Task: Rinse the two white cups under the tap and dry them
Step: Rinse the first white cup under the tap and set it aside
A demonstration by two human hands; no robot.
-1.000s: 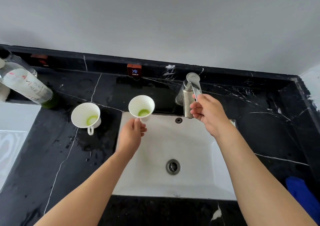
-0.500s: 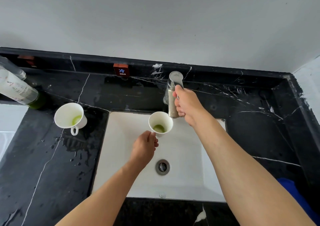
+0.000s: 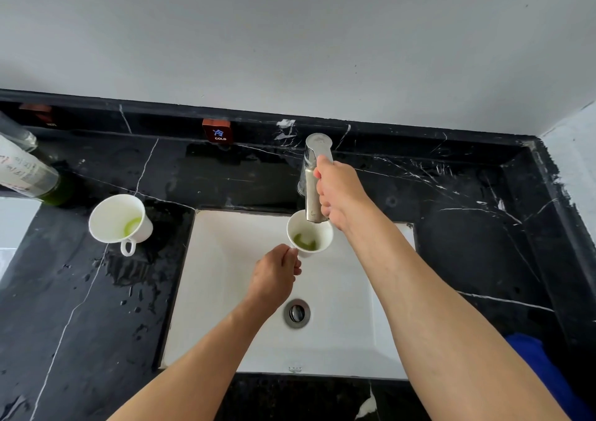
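left hand (image 3: pixel 274 275): forearm reaching up over the white sink (image 3: pixel 225 291), fingers pinched on the held cup (image 3: pixel 310 234), probably at its handle, which is hidden
right hand (image 3: pixel 338 195): arm extended, wrapped around the faucet (image 3: pixel 314 179) lever
held cup: mouth up, tilted toward camera, green residue inside, directly under the spout, just beyond left fingertips
second cup (image 3: pixel 120 219): on the black marble counter (image 3: pixel 80 324) left of sink, handle toward camera
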